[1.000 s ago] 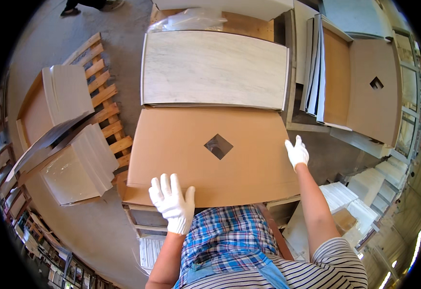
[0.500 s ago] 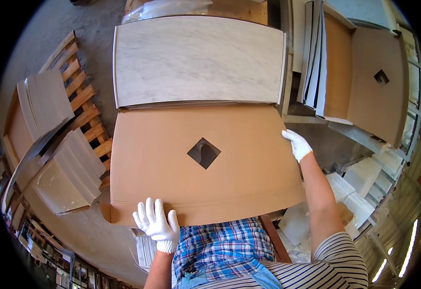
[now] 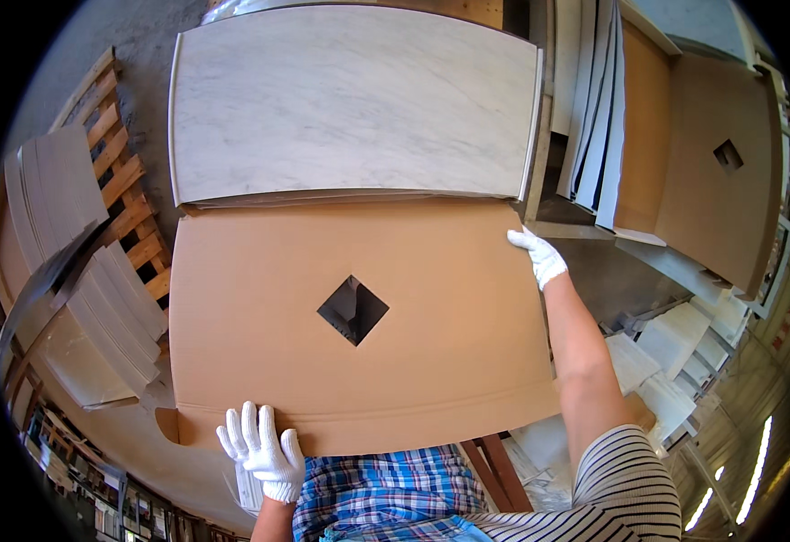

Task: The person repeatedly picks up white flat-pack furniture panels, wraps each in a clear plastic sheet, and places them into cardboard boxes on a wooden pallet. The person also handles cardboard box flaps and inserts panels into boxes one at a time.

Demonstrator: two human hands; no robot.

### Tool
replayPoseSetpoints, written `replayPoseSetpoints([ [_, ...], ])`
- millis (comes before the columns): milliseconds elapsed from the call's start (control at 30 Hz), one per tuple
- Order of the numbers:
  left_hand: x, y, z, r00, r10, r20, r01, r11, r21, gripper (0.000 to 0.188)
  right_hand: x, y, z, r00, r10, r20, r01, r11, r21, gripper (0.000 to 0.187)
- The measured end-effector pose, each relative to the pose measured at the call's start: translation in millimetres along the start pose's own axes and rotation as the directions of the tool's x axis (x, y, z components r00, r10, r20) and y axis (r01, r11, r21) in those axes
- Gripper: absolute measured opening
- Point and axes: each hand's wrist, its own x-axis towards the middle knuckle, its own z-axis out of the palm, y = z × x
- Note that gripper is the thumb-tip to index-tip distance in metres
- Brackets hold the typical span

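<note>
A broad brown cardboard box lid (image 3: 431, 307) lies in front of me, with a diamond-shaped cutout in its middle. My left hand (image 3: 264, 452), in a white knitted glove, rests open with fingers spread on the folded strip along its near left edge. At the lid's right edge, towards the far corner, my gloved right hand (image 3: 538, 256) grips the cardboard; part of its fingers is hidden. Beyond the lid, joined along its far edge or touching it, lies a white marble-look panel (image 3: 354, 104) with pale strips on its left and right sides.
To the left, stacked flat boards (image 3: 115, 307) stand near a slatted wooden pallet (image 3: 124, 185). Another open cardboard box (image 3: 716, 163) with a diamond cutout is at the far right. White slabs (image 3: 675, 343) lie below it. Clear plastic film shows at the top edge.
The view has shifted, so lid and panel appear larger and further left. My right hand sits slightly further up the lid's edge. My left hand stays spread on the near strip.
</note>
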Motion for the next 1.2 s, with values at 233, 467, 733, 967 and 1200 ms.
replayPoseSetpoints([
  [233,-17.6,-3.7,56.3,1.000,0.001,0.015,-0.001,1.000,0.015,0.042,1.9,6.5,-1.9,0.982,-0.110,0.153,0.101,0.992,0.070,0.058],
  [467,26.6,11.6,162.7,0.987,-0.141,0.074,0.144,0.989,-0.033,0.055,30.0,-6.9,-16.6,0.966,-0.177,0.188,0.185,0.982,-0.029,0.051],
  [733,101.9,34.4,196.8,0.929,-0.365,0.054,0.366,0.930,-0.017,0.047,11.4,-14.3,19.5,0.937,-0.327,-0.120,0.197,0.782,-0.591,0.033],
  [967,150.9,24.5,257.4,0.885,-0.409,0.221,0.450,0.874,-0.185,0.067,39.0,-7.7,-7.0,0.810,-0.546,-0.213,-0.052,0.295,-0.954,0.039],
  [1200,283.6,28.6,314.2,0.380,-0.283,0.881,0.467,-0.763,-0.446,0.052,46.8,30.9,27.9,0.742,-0.512,-0.433,0.108,0.729,-0.676,0.053],
])
